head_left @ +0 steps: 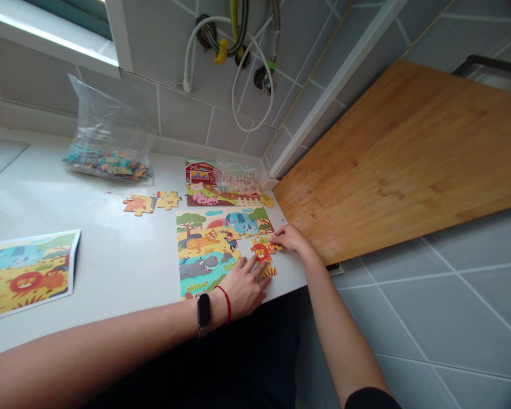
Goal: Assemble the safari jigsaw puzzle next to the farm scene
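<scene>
Lion jigsaw pieces are touched by both hands, at the edge of a half-made animal puzzle on a white counter. The left hand is held open, with its fingers spread flat. The right hand is pressed down on the pieces, but a grip cannot be told. A farm puzzle is seen at 12 o'clock, a plastic bag of pieces at 10, a picture sheet at 9, and a bamboo board at 2.
</scene>
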Available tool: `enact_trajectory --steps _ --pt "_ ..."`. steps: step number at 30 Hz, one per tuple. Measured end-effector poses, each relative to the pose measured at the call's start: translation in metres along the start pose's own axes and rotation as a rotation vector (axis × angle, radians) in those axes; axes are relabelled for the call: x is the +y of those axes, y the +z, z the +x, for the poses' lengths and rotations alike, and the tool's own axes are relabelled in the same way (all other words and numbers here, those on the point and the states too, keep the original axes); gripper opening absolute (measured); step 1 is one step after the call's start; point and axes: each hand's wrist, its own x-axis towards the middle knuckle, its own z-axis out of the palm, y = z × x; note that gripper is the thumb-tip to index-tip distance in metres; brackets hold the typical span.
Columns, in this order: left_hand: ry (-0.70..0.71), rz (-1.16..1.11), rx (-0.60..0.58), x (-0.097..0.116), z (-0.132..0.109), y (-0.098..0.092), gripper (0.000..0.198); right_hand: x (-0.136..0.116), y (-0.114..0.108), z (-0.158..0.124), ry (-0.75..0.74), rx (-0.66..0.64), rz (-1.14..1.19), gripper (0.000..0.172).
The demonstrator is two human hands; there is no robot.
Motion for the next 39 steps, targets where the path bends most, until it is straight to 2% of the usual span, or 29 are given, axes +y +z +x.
enact_trajectory --steps 4,11,16,20,22,24,26,29,31,39 --pt "-0.003 0.010 0.006 -0.001 0.001 0.002 0.045 0.004 0.000 0.005 0.003 0.023 0.046 0.024" --pt "0.005 -0.007 0.041 -0.002 0.002 0.002 0.046 0.006 -0.001 0.010 -0.002 0.026 0.104 0.036" --pt "-0.003 -0.032 0.066 -0.002 0.003 0.002 0.039 0.008 -0.002 0.007 -0.021 0.004 0.152 0.035" --pt "-0.023 -0.075 0.046 -0.011 0.009 -0.002 0.031 0.008 -0.002 0.004 -0.024 -0.017 0.200 0.032" --pt "-0.094 -0.110 0.045 -0.019 0.016 -0.005 0.028 0.008 -0.002 0.003 -0.027 -0.025 0.221 0.030" --pt "-0.237 -0.123 0.083 -0.027 0.024 -0.009 0.039 0.008 -0.001 0.002 -0.031 -0.028 0.240 0.027" --pt "-0.371 -0.113 0.125 -0.032 0.031 -0.012 0.063 0.008 -0.001 0.001 -0.037 -0.031 0.253 0.026" --pt "-0.438 -0.096 0.139 -0.034 0.036 -0.012 0.085 0.010 0.000 0.002 -0.047 -0.029 0.262 0.028" --pt "-0.442 -0.096 0.141 -0.033 0.037 -0.009 0.089 0.013 0.002 0.004 -0.055 -0.021 0.262 0.030" --pt "-0.525 -0.186 0.148 -0.032 0.042 -0.004 0.081 0.017 0.004 0.005 -0.082 0.015 0.261 0.027"
